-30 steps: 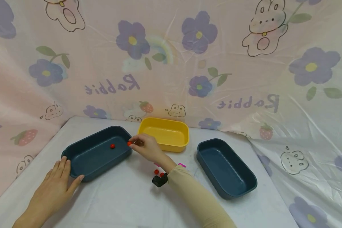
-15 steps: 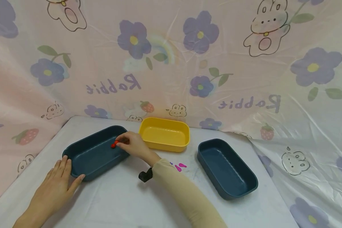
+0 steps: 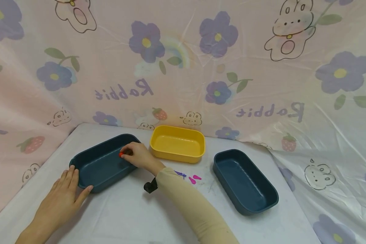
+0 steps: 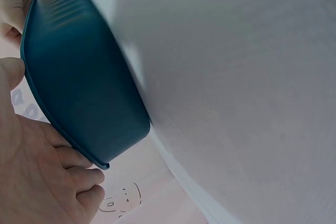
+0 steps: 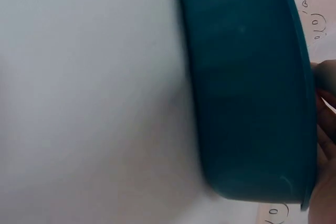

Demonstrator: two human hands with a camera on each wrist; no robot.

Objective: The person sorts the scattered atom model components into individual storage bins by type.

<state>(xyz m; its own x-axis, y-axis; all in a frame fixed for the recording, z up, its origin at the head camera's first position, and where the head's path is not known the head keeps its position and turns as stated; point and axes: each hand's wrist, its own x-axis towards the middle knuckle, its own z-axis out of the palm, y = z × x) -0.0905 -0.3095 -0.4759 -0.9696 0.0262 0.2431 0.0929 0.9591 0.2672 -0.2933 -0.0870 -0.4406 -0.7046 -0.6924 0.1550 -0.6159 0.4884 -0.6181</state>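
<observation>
My left hand (image 3: 59, 195) rests at the near left corner of a dark blue tray (image 3: 102, 184), fingers on its rim and thumb spread along the near side. In the left wrist view, the fingers lie against the rim of this tray (image 4: 84, 77). My right hand (image 3: 138, 156) reaches over the right end of the same tray, thumb and fingertips pinching at a small red ball (image 3: 121, 154). The rest of what lies between these fingers is hidden by the hand. The right wrist view shows the tray's outer wall (image 5: 252, 98) with part of my right hand (image 5: 326, 129) behind its rim.
A yellow tray (image 3: 177, 157) stands at the back middle, close to my right wrist. Another dark blue tray (image 3: 231, 195) sits on the right. Pink pieces (image 3: 192, 180) and a purple piece (image 3: 180, 174) lie beside my sleeve (image 3: 189, 203). A printed cloth (image 3: 183, 67) hangs behind.
My right hand has moved left with a red ball, from the tray's right edge to the ball inside it. The sleeve has uncovered the pink and purple pieces. My left hand stays at the rim.
</observation>
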